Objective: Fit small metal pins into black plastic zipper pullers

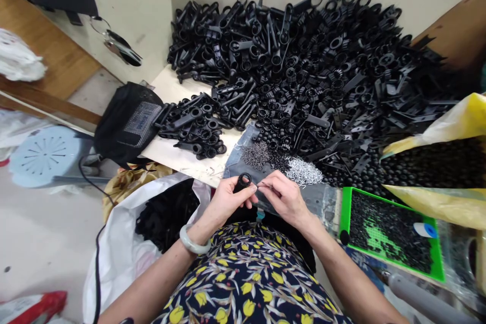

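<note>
Between the thumb and fingers of my left hand (230, 195) is a black plastic ring part (244, 180), its round opening facing up. My right hand (283, 195) is pinched closed close beside it, fingertips almost at the left thumb; whatever it grips is too small to name. Just beyond the hands lie a heap of small dark metal pins (257, 155) and a pile of silvery pins (304, 171) on a dark mat (239, 164). A large mound of black plastic parts (273, 55), rings and long handle-like pieces, rises behind them.
A green tray (345, 212) of small black pieces stands at the right, near a yellow bag (436, 131) of black balls. To the left are a black pouch (127, 121), a white sack (114, 243) with black parts and a light blue stool (45, 154). Keys (121, 48) hang above.
</note>
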A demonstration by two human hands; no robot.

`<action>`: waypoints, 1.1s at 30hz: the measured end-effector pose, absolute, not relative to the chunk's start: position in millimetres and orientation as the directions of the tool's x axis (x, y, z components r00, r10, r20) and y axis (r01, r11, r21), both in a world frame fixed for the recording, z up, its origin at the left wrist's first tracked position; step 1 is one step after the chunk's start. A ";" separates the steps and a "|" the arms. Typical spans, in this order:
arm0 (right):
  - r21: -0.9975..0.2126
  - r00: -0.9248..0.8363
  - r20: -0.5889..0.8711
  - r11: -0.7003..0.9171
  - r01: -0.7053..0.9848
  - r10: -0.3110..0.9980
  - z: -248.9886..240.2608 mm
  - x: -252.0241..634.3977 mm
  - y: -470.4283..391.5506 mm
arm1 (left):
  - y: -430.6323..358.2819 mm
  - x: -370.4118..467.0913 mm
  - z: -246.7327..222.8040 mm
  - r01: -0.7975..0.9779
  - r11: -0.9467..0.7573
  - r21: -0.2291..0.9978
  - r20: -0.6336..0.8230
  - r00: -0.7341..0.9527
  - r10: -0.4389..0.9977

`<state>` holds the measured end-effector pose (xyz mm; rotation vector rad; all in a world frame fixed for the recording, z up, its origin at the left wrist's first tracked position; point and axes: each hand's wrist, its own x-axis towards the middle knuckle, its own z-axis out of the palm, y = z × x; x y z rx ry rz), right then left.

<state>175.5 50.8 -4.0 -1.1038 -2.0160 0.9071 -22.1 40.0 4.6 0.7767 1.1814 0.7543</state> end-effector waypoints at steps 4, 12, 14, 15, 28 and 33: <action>-0.826 -0.414 0.208 0.385 0.411 0.886 -5.5 175.2 49.6 | 40.2 -21.1 5.3 -0.092 0.504 0.859 -0.478 0.214 0.852; -0.922 -0.265 0.107 0.196 0.335 0.958 -0.7 169.4 44.4 | 39.8 -15.9 6.1 -0.215 0.544 0.811 -0.492 0.253 0.833; -0.939 -0.199 0.067 0.129 0.320 0.978 0.2 166.1 42.0 | 40.6 -12.2 5.9 -0.289 0.559 0.777 -0.506 0.239 0.829; -0.943 -0.167 0.058 0.109 0.314 0.984 0.1 164.7 41.0 | 41.1 -10.0 6.2 -0.331 0.573 0.749 -0.526 0.229 0.819; -0.784 -0.235 0.298 0.377 0.493 0.925 -8.9 173.6 39.4 | 35.7 2.2 8.1 -0.601 0.678 0.423 -0.636 0.335 0.695; -0.810 -0.177 0.254 0.309 0.499 0.951 -8.2 175.4 40.4 | 32.7 -3.0 14.5 -0.576 0.701 0.421 -0.585 0.418 0.695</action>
